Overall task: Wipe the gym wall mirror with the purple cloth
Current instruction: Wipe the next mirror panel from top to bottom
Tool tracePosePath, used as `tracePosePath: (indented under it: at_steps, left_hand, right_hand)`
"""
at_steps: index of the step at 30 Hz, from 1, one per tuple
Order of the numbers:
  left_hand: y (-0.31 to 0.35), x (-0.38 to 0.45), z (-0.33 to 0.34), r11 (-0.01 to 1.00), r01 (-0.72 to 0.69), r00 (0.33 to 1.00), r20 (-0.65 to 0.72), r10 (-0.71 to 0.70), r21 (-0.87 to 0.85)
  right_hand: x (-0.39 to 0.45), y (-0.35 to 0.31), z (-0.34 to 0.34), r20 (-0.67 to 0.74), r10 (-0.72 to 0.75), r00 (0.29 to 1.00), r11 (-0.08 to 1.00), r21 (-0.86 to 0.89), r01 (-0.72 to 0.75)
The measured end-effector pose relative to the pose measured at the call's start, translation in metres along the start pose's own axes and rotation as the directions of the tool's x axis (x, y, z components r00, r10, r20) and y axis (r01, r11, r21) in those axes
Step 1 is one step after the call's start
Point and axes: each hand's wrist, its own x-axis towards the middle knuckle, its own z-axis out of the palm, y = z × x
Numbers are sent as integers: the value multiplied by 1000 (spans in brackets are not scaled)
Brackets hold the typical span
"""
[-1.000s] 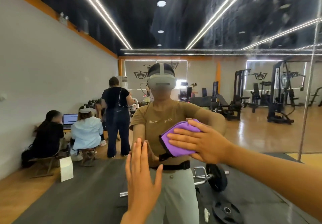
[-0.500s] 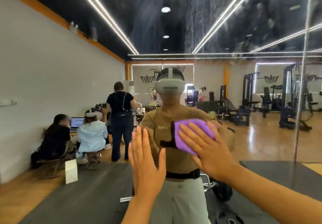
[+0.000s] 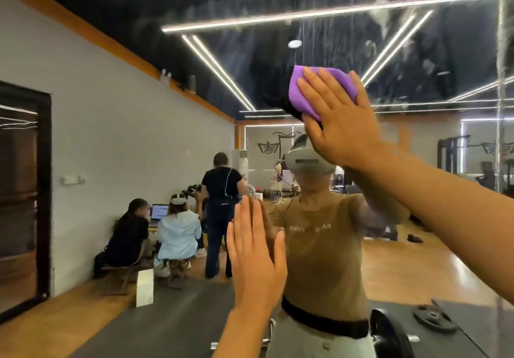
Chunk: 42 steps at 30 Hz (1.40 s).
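Two hands on mirror (image 3: 417, 37) | right hand (image 3: 338, 123) fingers straight, pressing purple cloth (image 3: 322, 90) | left hand (image 3: 257, 263) flat, fingers together

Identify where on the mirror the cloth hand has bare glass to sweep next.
Free glass: above and right of the purple cloth, toward the mirror seam, and left of it. Crowded below: the left hand lies flat under the right hand.

My right hand (image 3: 338, 115) is raised, fingers spread flat; my left hand (image 3: 257, 257) sits lower, palm forward, fingers straight together.
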Motion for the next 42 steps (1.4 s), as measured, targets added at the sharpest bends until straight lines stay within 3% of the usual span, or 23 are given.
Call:
tracePosePath:
  at_steps: [2,5,8,12,13,16,19,23,28,33,37,42]
  left_hand:
    - [1,6,3,1000,19,999,-30,-19,8]
    - [-1,7,8,999,38,997,-73,-39,-7]
    - [0,6,13,999,49,993,-110,-49,-8]
    - [9,7,18,996,89,985,-148,-93,-32]
    - [12,7,21,995,96,985,-145,-97,-17]
    - [17,10,25,992,103,987,-129,-93,72]
    - [12,13,22,990,97,989,-121,-85,99]
    - [6,17,19,991,80,990,-121,-67,106]
    - [-1,26,14,997,49,986,-164,-38,59]
    - [-8,34,9,1000,9,985,-174,-14,-27]
    - [-6,37,11,998,17,985,-168,-27,-61]
    - [-3,37,19,999,40,988,-149,-44,-26]
  right_hand:
    - [-14,-9,4,-11,-14,1000,1000,27,14]
    - [-66,-28,9,81,-197,977,980,43,194]
    - [-109,-31,7,153,-415,897,910,58,411]
    - [-100,-9,6,190,-574,797,819,114,562]
    - [-86,-3,5,167,-542,824,840,109,531]
    - [-23,20,-2,18,-259,966,964,73,257]
    - [24,28,-8,-7,-77,997,996,43,78]
    - [37,12,-2,-42,46,998,995,86,-43]
    - [-21,-16,10,45,-275,960,961,43,273]
    - [-68,-22,12,134,-467,874,884,43,466]
    - [-76,-30,8,151,-514,845,851,-34,524]
    - [-64,-32,6,130,-490,862,858,-102,503]
